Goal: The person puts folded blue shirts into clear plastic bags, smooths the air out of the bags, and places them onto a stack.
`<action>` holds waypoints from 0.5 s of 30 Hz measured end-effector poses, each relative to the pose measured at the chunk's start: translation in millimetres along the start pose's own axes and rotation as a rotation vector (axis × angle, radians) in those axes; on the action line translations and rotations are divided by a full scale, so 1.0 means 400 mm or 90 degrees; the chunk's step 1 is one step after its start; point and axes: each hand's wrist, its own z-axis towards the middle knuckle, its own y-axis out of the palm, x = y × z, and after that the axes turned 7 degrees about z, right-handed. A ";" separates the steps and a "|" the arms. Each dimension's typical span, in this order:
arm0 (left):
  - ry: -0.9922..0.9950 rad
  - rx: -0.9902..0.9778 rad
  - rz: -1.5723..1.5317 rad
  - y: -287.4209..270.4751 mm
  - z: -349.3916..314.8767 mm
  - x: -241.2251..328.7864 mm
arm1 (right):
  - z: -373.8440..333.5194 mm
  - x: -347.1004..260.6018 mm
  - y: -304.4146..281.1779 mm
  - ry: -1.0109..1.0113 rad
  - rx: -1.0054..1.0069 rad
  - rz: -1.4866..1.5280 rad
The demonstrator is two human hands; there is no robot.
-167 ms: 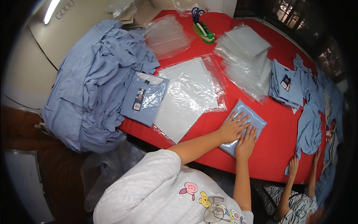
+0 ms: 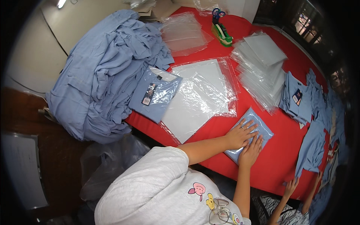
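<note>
A folded blue garment in a clear plastic bag (image 2: 262,127) lies on the red table (image 2: 277,157) near its front edge. My left hand (image 2: 239,135) lies flat on the bag with fingers spread. My right hand (image 2: 250,150) presses flat on the bag's near end, just beside the left one. Neither hand grips anything. To the left lies a spread of empty clear bags (image 2: 198,97), and beside them a bagged blue shirt with a hang tag (image 2: 153,93).
A big heap of loose blue garments (image 2: 101,75) covers the table's left end. A stack of clear bags (image 2: 262,63), folded blue shirts (image 2: 296,97), a green tape dispenser (image 2: 222,33) and blue scissors (image 2: 217,13) lie further back. Another person's hands (image 2: 290,185) reach in at the lower right.
</note>
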 end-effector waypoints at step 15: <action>-0.554 -0.026 -0.209 -0.099 -0.024 0.138 | 0.025 -0.120 -0.531 -0.028 -0.135 0.910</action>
